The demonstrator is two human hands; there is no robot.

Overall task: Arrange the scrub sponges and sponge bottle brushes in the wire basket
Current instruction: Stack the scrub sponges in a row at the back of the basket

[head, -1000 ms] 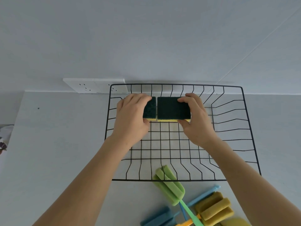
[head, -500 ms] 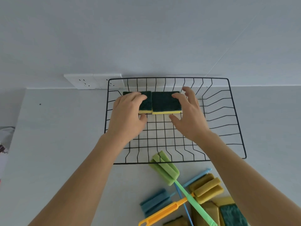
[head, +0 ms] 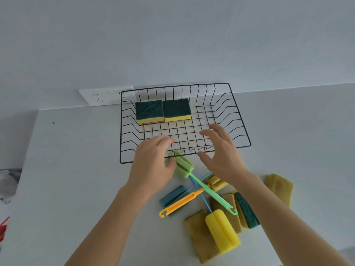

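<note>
White tabletop [head: 76, 169] spanning the view, wall behind its far edge; black wire basket [head: 240, 120] set against that far edge, just in front of a white wall socket [head: 99, 96]; inside, at the basket's far-left corner, two green-topped yellow scrub sponges, left sponge [head: 149, 111] and right sponge [head: 176, 109], lying flat and touching side by side. Left hand [head: 153, 166] over the basket's near rim, fingers loosely curled and apart, holding nothing, thumb just beside the green bottle brush [head: 183, 166]; whether touching it, cannot tell. Right hand [head: 219, 150] also over the near rim, fingers spread wide, empty. Toward the tabletop's near edge, a loose pile: several yellow scrub sponges [head: 199, 233] lying flat, one green-faced sponge [head: 246, 210] tilted on edge, another yellow sponge [head: 279, 187] apart to the right. Green bottle brush with its sponge head against the basket's near rim, handle crossing over an orange-handled brush [head: 182, 203] and a blue-handled brush [head: 203, 200]; yellow brush head [head: 221, 230] resting on the flat sponges; blue brush head [head: 172, 194] left of the pile.
</note>
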